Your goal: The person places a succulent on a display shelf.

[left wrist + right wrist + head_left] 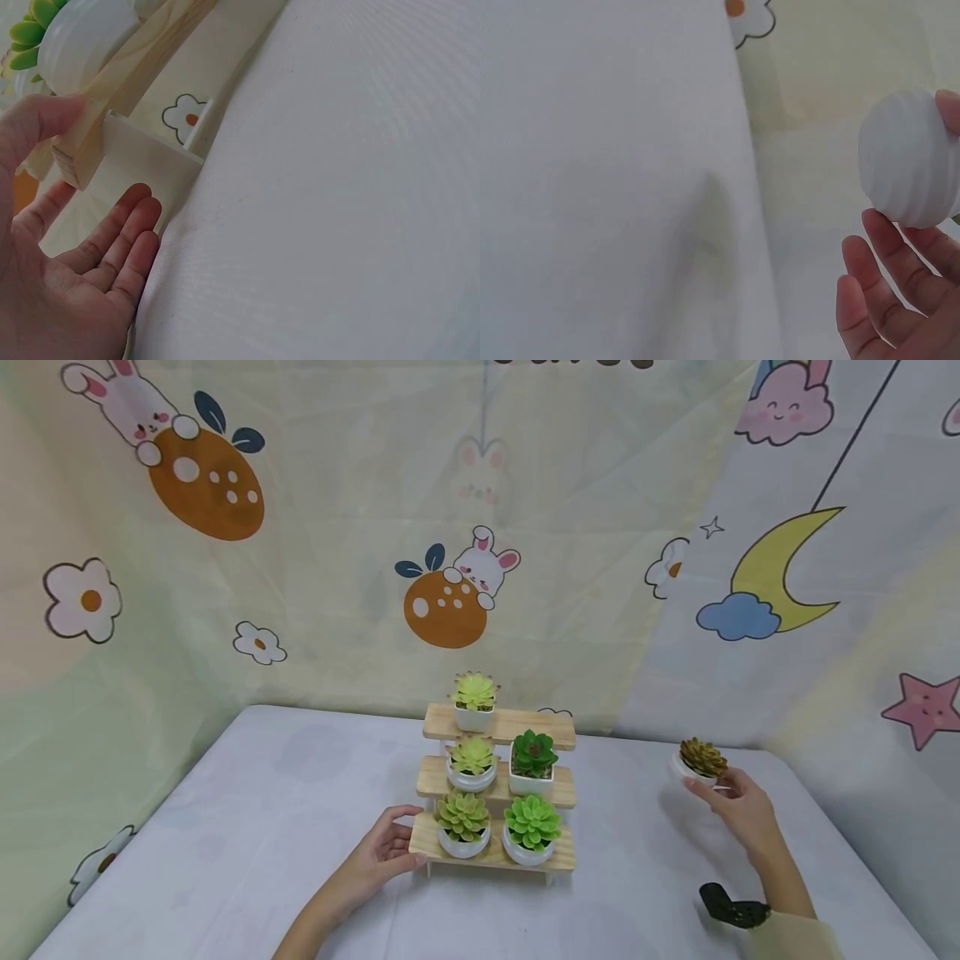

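In the head view my right hand (744,817) holds a brown-gold succulent (702,758) in a round white pot, raised at the right side of the table. The right wrist view shows the ribbed pot (906,159) between thumb and fingers. My left hand (375,853) pinches the left end of the lowest board (564,845) of a three-step wooden plant stand. Up close, thumb and index finger take the board end (88,154), while the other fingers (135,251) extend below it. Dark green (533,753) and bright green succulents (532,821) stand on the steps.
Left on the stand are three more potted succulents, one per step, the top one (474,692) yellow-green. A white cloth (300,810) covers the table. Behind it hangs a printed backdrop (337,568). A black strap (735,908) lies at my right wrist.
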`<state>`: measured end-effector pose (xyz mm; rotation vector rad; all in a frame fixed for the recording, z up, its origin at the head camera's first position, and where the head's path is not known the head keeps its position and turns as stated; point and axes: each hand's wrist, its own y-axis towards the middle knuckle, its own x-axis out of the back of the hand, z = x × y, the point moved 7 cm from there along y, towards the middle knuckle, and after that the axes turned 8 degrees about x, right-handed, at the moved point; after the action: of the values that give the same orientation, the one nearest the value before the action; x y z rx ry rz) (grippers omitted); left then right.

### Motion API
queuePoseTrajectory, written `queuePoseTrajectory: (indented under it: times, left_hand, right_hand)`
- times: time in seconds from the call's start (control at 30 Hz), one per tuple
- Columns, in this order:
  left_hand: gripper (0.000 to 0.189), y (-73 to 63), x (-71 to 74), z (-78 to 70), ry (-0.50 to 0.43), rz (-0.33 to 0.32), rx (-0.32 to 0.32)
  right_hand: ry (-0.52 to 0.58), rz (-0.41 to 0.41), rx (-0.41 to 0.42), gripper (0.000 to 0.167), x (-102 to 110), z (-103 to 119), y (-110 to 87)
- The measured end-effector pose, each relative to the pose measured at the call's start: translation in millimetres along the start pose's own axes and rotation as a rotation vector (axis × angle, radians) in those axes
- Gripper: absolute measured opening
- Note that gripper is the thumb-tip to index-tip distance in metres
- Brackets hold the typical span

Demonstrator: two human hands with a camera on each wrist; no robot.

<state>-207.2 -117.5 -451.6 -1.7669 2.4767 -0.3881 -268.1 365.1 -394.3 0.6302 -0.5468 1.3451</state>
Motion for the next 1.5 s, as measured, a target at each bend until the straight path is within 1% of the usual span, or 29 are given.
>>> queuePoseTrajectory:
  times: [0.17, 0.37, 0.57, 0.7, 0.83, 0.97, 1.07, 1.3, 1.37, 1.5]
  left_hand:
    - [0.065, -0.2, -0.2, 0.2, 0.010, 0.002, -0.001]
    - [0.065, 1.1, 0.7, 0.7, 0.009, -0.005, -0.002]
    - [0.065, 1.1, 1.3, 0.3, 0.000, -0.002, 0.000]
    - [0.065, 1.5, 1.4, -0.9, -0.002, -0.002, -0.001]
    - [0.065, 1.7, 0.6, -1.8, -0.001, 0.001, -0.006]
    - [0.065, 1.5, 0.2, -1.1, -0.003, 0.002, -0.005]
    - [0.065, 0.8, 0.4, 0.2, -0.005, 0.001, 0.001]
    - [0.066, 0.3, 1.8, 1.6, -0.019, 0.000, -0.001]
    - [0.066, 0.0, 2.1, 1.9, -0.018, -0.001, 0.002]
    - [0.066, 0.7, 1.2, 2.2, -0.019, 0.010, -0.003]
  right_hand:
    - [-0.044, -0.027, 0.038, 0.074, 4, 23, -0.2]
    - [-0.034, -0.034, 0.090, 0.077, 2, 59, -1.6]
    - [-0.039, -0.064, 0.181, 0.073, -1, 96, -3.1]
    - [-0.025, -0.066, 0.237, 0.070, -8, 119, -1.7]
    - [0.002, -0.059, 0.284, 0.069, -21, 138, 1.4]
    - [0.031, -0.044, 0.323, 0.067, -37, 153, 4.3]
    - [0.054, -0.024, 0.335, 0.066, -47, 161, 6.7]
    - [0.086, 0.003, 0.391, 0.062, -65, 180, 14.9]
    - [0.083, 0.019, 0.392, 0.062, -69, 183, 17.4]
    - [0.087, 0.048, 0.363, 0.066, -76, 183, 20.8]
